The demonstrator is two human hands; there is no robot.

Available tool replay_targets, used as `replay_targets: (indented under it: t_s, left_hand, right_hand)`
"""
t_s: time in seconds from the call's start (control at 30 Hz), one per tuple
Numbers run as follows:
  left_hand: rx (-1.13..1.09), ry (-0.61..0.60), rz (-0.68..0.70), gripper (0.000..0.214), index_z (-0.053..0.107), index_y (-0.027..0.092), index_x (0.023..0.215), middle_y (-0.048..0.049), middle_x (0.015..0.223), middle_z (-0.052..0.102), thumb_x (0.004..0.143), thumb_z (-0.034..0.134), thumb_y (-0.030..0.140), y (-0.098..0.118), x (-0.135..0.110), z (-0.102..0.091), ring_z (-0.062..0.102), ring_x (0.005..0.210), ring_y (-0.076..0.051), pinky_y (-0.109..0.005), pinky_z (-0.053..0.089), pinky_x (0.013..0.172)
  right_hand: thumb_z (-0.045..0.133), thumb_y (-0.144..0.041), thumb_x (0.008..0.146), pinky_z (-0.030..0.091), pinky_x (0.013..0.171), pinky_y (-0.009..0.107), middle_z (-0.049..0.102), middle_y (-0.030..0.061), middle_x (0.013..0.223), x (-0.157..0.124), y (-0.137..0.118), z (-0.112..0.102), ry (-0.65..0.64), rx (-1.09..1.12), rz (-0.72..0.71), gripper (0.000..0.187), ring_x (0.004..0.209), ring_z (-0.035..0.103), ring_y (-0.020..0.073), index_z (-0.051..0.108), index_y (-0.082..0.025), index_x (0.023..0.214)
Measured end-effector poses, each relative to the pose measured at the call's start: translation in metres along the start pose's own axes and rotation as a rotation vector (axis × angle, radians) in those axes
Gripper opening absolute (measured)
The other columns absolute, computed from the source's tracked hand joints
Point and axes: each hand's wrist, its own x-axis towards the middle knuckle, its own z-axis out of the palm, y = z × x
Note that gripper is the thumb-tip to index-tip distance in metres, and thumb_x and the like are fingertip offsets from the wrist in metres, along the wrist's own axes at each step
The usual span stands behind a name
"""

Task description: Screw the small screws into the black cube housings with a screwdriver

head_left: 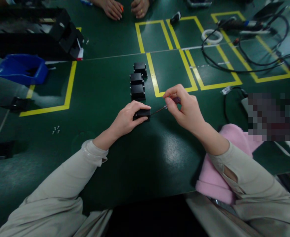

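Observation:
My left hand (129, 118) grips a small black box (142, 114) on the green table, thumb and fingers on its two long sides. In my right hand (184, 107) is a screwdriver (159, 110), pinched by its dark purple handle. Its thin shaft points left, and the tip meets the right end of the box. Whether it sits in a screw there is too small to tell. Just beyond my left hand, several similar black boxes (137, 90) stand in a column, with small shiny screws at their ends.
Loose screws (56, 129) lie at the left, below a blue bin (23, 69) and a black rack (61, 29). A co-worker's hands (114, 9) rest at the far edge. Cables (209, 59) and a white ring (212, 36) lie at right; pink cloth (216, 184) is under my right forearm.

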Motion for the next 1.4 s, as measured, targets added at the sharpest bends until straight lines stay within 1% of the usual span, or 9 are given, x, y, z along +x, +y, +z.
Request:
replay_targets:
  t_s: [0.2, 0.37, 0.5, 0.57, 0.67, 0.77, 1.0, 1.23, 1.4]
  left_hand:
    - [-0.004, 0.009, 0.002, 0.030, 0.064, 0.020, 0.125, -0.0070, 0.121, 0.066, 0.095, 0.066, 0.028, 0.0003, 0.0000, 0.0004, 0.062, 0.116, -0.022, -0.037, 0.048, 0.102]
    - [-0.001, 0.008, 0.004, 0.030, 0.063, 0.021, 0.125, -0.0065, 0.121, 0.066, 0.095, 0.066, 0.028, -0.0008, -0.0010, 0.0002, 0.062, 0.116, -0.022, -0.037, 0.048, 0.103]
    - [0.001, 0.011, 0.008, 0.031, 0.063, 0.021, 0.125, -0.0063, 0.122, 0.066, 0.096, 0.066, 0.029, -0.0013, -0.0008, 0.0011, 0.062, 0.117, -0.022, -0.037, 0.048, 0.104]
    - [-0.001, 0.011, 0.006, 0.031, 0.063, 0.021, 0.125, -0.0064, 0.122, 0.066, 0.096, 0.066, 0.028, -0.0010, -0.0007, 0.0013, 0.062, 0.117, -0.022, -0.037, 0.048, 0.104]
    - [-0.002, 0.010, 0.007, 0.030, 0.063, 0.021, 0.125, -0.0066, 0.122, 0.066, 0.096, 0.066, 0.028, -0.0009, -0.0009, 0.0009, 0.062, 0.117, -0.022, -0.037, 0.048, 0.103]
    - [-0.005, 0.010, 0.013, 0.031, 0.063, 0.020, 0.125, -0.0070, 0.122, 0.066, 0.096, 0.066, 0.028, -0.0014, -0.0007, 0.0004, 0.062, 0.117, -0.023, -0.037, 0.048, 0.102]
    - [-0.010, 0.009, 0.014, 0.031, 0.064, 0.020, 0.125, -0.0073, 0.121, 0.066, 0.095, 0.066, 0.029, -0.0027, -0.0002, 0.0008, 0.062, 0.116, -0.023, -0.038, 0.048, 0.102]
    - [-0.006, 0.003, 0.012, 0.031, 0.063, 0.021, 0.125, -0.0065, 0.121, 0.065, 0.095, 0.065, 0.027, -0.0029, -0.0011, 0.0002, 0.062, 0.116, -0.022, -0.037, 0.048, 0.101]
    - [0.004, -0.012, 0.003, 0.033, 0.062, 0.021, 0.126, -0.0067, 0.123, 0.065, 0.093, 0.064, 0.024, -0.0013, -0.0006, -0.0005, 0.061, 0.117, -0.023, -0.037, 0.048, 0.103]
  right_hand:
    - [0.053, -0.026, 0.096, 0.046, 0.062, 0.024, 0.060, -0.0012, 0.081, -0.0012, 0.0027, 0.0005, -0.003, 0.002, 0.009, 0.008, 0.068, 0.062, 0.0105, 0.058, -0.020, 0.097]
    - [0.053, -0.032, 0.100, 0.043, 0.058, 0.023, 0.058, -0.0026, 0.078, -0.0015, 0.0048, 0.0003, -0.010, 0.004, -0.015, 0.013, 0.063, 0.059, 0.0089, 0.057, -0.021, 0.094]
    - [0.051, -0.025, 0.098, 0.045, 0.060, 0.023, 0.058, -0.0021, 0.081, -0.0016, 0.0051, 0.0008, 0.009, 0.010, -0.032, 0.007, 0.064, 0.059, 0.0088, 0.057, -0.020, 0.099]
    - [0.051, -0.022, 0.097, 0.047, 0.061, 0.024, 0.058, -0.0023, 0.080, -0.0016, 0.0046, 0.0011, 0.014, 0.001, -0.035, 0.008, 0.064, 0.059, 0.0092, 0.057, -0.020, 0.101]
    - [0.052, -0.026, 0.099, 0.046, 0.060, 0.023, 0.058, -0.0028, 0.078, -0.0013, 0.0038, 0.0010, 0.016, 0.005, -0.037, 0.008, 0.063, 0.059, 0.0087, 0.058, -0.020, 0.099]
    - [0.055, -0.032, 0.100, 0.043, 0.057, 0.022, 0.058, -0.0039, 0.074, -0.0011, 0.0036, 0.0008, 0.005, 0.010, -0.038, 0.013, 0.059, 0.058, 0.0075, 0.057, -0.020, 0.093]
    - [0.051, -0.028, 0.099, 0.047, 0.061, 0.023, 0.059, -0.0018, 0.080, -0.0017, 0.0035, 0.0014, 0.012, -0.005, -0.029, 0.010, 0.065, 0.060, 0.0095, 0.057, -0.021, 0.099]
    - [0.053, -0.031, 0.100, 0.043, 0.057, 0.023, 0.059, -0.0021, 0.077, -0.0021, 0.0013, 0.0004, -0.007, 0.001, -0.005, 0.013, 0.061, 0.059, 0.0088, 0.057, -0.020, 0.094]
    - [0.051, -0.027, 0.098, 0.045, 0.060, 0.024, 0.058, -0.0021, 0.079, -0.0018, 0.0003, 0.0002, 0.003, -0.004, -0.007, 0.009, 0.063, 0.058, 0.0099, 0.057, -0.021, 0.100]
